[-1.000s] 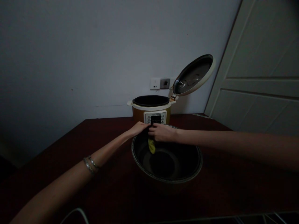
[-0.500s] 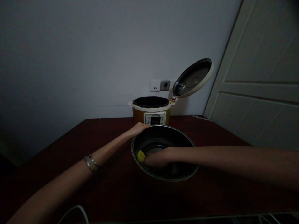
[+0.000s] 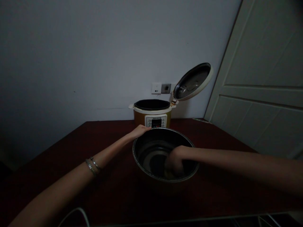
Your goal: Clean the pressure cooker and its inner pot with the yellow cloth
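Note:
A dark round inner pot [image 3: 145, 151] with a pale worn rim stands on the dark red table in front of me. My left hand [image 3: 140, 130] is closed on the far-left part of its rim, with the fingertips partly out of sight. Deep inside the pot, near the right side of the bottom, is my right hand [image 3: 176, 160], blurred by motion. Under its fingers shows a dim bit of a yellow sponge [image 3: 168, 173], mostly hidden by the hand. Behind the pot stands a multicooker [image 3: 139, 117] with a control panel, its lid [image 3: 194, 82] raised to the right.
Wall sockets [image 3: 161, 88] sit behind the cooker. A pale panelled door [image 3: 258, 94] rises on the right. A white cable [image 3: 81, 212] curves at the bottom left, by the front edge of the table [image 3: 109, 189].
My right hand has swept the yellow sponge from the left wall of the pot to the right along its bottom. My left hand stays on the rim.

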`<state>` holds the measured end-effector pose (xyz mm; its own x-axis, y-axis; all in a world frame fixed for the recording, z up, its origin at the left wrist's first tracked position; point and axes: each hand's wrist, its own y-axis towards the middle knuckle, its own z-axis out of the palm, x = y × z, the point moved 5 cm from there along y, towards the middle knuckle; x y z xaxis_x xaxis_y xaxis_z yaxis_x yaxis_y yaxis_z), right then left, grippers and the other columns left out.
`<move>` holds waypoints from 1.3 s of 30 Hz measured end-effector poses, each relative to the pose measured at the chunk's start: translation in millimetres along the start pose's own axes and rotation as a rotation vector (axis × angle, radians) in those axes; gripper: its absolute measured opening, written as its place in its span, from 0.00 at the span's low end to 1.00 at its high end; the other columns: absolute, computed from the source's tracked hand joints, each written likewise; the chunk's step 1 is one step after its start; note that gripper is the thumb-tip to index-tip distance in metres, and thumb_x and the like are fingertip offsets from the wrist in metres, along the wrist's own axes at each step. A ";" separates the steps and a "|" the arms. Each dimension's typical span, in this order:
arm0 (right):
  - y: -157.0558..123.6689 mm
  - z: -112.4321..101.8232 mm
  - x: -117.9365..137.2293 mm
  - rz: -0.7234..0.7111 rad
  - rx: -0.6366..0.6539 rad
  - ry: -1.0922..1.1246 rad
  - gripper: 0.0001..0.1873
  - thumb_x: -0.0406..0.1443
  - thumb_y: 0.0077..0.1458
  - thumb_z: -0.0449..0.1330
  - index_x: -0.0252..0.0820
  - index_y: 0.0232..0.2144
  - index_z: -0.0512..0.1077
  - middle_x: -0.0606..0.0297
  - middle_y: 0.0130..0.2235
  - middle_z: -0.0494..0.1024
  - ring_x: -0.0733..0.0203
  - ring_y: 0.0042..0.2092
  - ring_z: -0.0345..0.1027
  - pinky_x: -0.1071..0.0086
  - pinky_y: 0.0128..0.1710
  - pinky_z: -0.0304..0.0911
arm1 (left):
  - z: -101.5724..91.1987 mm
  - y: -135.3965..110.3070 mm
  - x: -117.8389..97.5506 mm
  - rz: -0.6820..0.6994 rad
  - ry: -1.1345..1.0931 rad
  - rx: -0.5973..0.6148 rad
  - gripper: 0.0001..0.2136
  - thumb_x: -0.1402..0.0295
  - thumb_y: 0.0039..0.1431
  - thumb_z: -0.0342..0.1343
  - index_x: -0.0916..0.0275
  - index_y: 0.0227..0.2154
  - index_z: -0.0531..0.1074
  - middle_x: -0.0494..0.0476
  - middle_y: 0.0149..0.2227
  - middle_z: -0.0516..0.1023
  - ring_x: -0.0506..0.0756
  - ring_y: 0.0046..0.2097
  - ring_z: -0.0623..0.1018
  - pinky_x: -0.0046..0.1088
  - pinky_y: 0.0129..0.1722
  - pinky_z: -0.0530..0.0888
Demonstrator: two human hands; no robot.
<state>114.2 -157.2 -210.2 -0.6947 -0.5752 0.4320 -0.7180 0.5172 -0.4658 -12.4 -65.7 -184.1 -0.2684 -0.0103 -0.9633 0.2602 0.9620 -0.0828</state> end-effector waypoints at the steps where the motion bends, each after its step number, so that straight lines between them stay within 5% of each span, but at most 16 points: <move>1: -8.6 2.5 6.0 0.008 0.100 -0.050 0.06 0.26 0.31 0.63 0.38 0.18 0.75 0.74 0.14 0.67 0.67 0.16 0.59 0.75 0.18 0.54 | -0.3 0.3 0.1 0.005 0.002 -0.001 0.19 0.53 0.43 0.63 0.69 0.21 0.76 0.56 0.20 0.76 0.51 0.22 0.71 0.27 0.24 0.65; 3: -26.5 -4.7 18.6 0.008 0.168 -0.205 0.16 0.24 0.34 0.61 0.39 0.30 0.78 0.69 0.21 0.74 0.65 0.21 0.64 0.74 0.21 0.55 | -1.0 1.1 0.2 0.011 0.006 -0.007 0.20 0.53 0.42 0.63 0.69 0.20 0.76 0.55 0.19 0.75 0.51 0.22 0.71 0.27 0.25 0.65; 6: -51.6 -37.9 34.6 -0.014 -0.073 -0.423 0.26 0.25 0.40 0.59 0.42 0.45 0.75 0.61 0.34 0.78 0.60 0.32 0.69 0.72 0.27 0.56 | -1.2 2.3 -0.2 0.014 0.022 -0.005 0.20 0.52 0.42 0.63 0.69 0.20 0.75 0.55 0.19 0.75 0.51 0.22 0.71 0.27 0.25 0.65; 9: -74.1 -64.7 35.7 0.025 -0.273 -0.505 0.25 0.24 0.42 0.57 0.44 0.43 0.76 0.59 0.34 0.78 0.58 0.34 0.70 0.71 0.30 0.56 | -1.0 2.6 -1.0 0.018 0.050 -0.006 0.20 0.51 0.41 0.63 0.68 0.18 0.74 0.54 0.18 0.74 0.51 0.21 0.70 0.26 0.23 0.64; 13: -96.1 -80.0 23.5 0.049 -0.376 -0.461 0.25 0.22 0.41 0.55 0.44 0.40 0.78 0.60 0.35 0.79 0.58 0.35 0.71 0.70 0.32 0.59 | -0.2 0.6 -2.9 0.029 0.092 0.001 0.20 0.52 0.41 0.63 0.68 0.19 0.75 0.55 0.18 0.74 0.51 0.21 0.70 0.26 0.23 0.65; 18: -117.4 -83.3 18.6 -0.156 -0.484 -0.286 0.27 0.18 0.39 0.49 0.40 0.36 0.78 0.60 0.41 0.77 0.61 0.41 0.70 0.72 0.41 0.62 | -1.8 -4.3 -18.2 0.043 0.226 0.044 0.13 0.60 0.42 0.63 0.67 0.17 0.75 0.54 0.17 0.73 0.51 0.21 0.69 0.25 0.23 0.64; 22: -129.1 -83.7 20.4 -0.300 -0.626 -0.232 0.26 0.18 0.41 0.47 0.39 0.35 0.78 0.60 0.45 0.74 0.62 0.44 0.68 0.68 0.46 0.62 | -5.3 -20.6 -54.9 0.100 0.340 0.047 0.05 0.71 0.39 0.64 0.65 0.15 0.75 0.53 0.16 0.72 0.52 0.25 0.71 0.24 0.25 0.65; 24: -132.6 -85.0 21.4 -0.351 -0.707 -0.210 0.25 0.19 0.42 0.47 0.39 0.35 0.78 0.58 0.46 0.72 0.61 0.46 0.67 0.66 0.47 0.62 | -3.4 -39.3 -84.2 0.249 0.351 0.040 0.02 0.72 0.41 0.63 0.65 0.21 0.77 0.56 0.23 0.76 0.54 0.32 0.75 0.24 0.31 0.68; 27: -137.5 -88.9 24.7 -0.441 -0.851 -0.171 0.24 0.20 0.45 0.47 0.40 0.36 0.77 0.58 0.46 0.72 0.60 0.47 0.67 0.63 0.48 0.62 | 11.3 -74.7 -120.3 0.461 0.254 0.206 0.17 0.72 0.45 0.62 0.63 0.42 0.76 0.61 0.47 0.77 0.58 0.49 0.73 0.28 0.44 0.68; 30: -141.5 -92.0 31.4 -0.540 -0.981 -0.101 0.22 0.22 0.47 0.48 0.41 0.36 0.77 0.59 0.47 0.73 0.59 0.48 0.66 0.62 0.49 0.61 | 31.5 -99.2 -127.2 0.479 0.131 0.455 0.30 0.73 0.44 0.64 0.58 0.53 0.67 0.60 0.57 0.68 0.59 0.57 0.67 0.33 0.51 0.66; 32: -143.6 -93.8 36.0 -0.575 -1.085 -0.026 0.20 0.23 0.47 0.49 0.41 0.36 0.77 0.59 0.46 0.73 0.58 0.49 0.66 0.61 0.50 0.61 | 41.1 -103.5 -121.0 0.497 0.079 0.516 0.32 0.73 0.43 0.65 0.58 0.55 0.65 0.61 0.56 0.69 0.59 0.56 0.68 0.34 0.51 0.66; 36: -144.6 -97.3 35.1 -0.473 -1.324 0.203 0.20 0.27 0.47 0.53 0.40 0.42 0.74 0.59 0.45 0.75 0.57 0.48 0.67 0.61 0.50 0.62 | 48.2 -87.7 -101.4 0.488 0.048 0.396 0.26 0.68 0.43 0.66 0.65 0.49 0.70 0.63 0.46 0.76 0.59 0.46 0.75 0.36 0.45 0.71; 39: -138.2 -97.8 29.6 -0.444 -1.302 0.509 0.23 0.34 0.48 0.57 0.43 0.49 0.69 0.61 0.48 0.74 0.56 0.49 0.68 0.61 0.50 0.64 | 43.1 -74.8 -98.9 0.510 0.013 0.194 0.22 0.65 0.43 0.66 0.67 0.43 0.73 0.61 0.40 0.78 0.56 0.39 0.77 0.34 0.40 0.72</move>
<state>188.5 -183.7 -57.4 -0.1530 -0.6983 0.6993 -0.2126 0.7143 0.6668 34.7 -148.4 -93.6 -0.0746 0.4490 -0.8904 0.5268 0.7759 0.3471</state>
